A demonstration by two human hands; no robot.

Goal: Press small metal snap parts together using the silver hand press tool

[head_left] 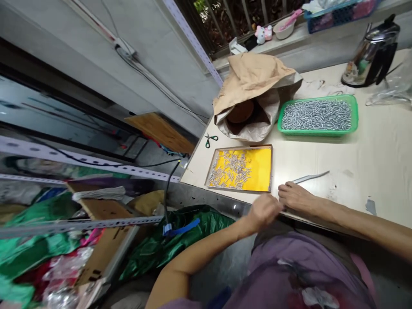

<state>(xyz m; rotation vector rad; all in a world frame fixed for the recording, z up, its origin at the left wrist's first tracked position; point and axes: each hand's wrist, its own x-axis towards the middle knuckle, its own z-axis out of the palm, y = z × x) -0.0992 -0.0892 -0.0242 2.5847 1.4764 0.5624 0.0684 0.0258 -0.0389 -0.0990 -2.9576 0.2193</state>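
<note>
My left hand (264,211) is curled into a loose fist at the table's near edge, just below the corner of a yellow-lined tray (259,168) that holds several small metal pins (230,169). What the fist holds, if anything, is hidden. My right hand (295,196) lies on the table right beside the left, fingers together and flat. A pair of metal tweezers (309,177) lies on the table just beyond my right hand.
A green basket (318,131) full of metal pins stands further back. Beside it are a brown paper sack (254,92), green-handled scissors (210,139) and a steel kettle (371,53). Left of the table stand metal shelving (80,223) and green bags (180,240).
</note>
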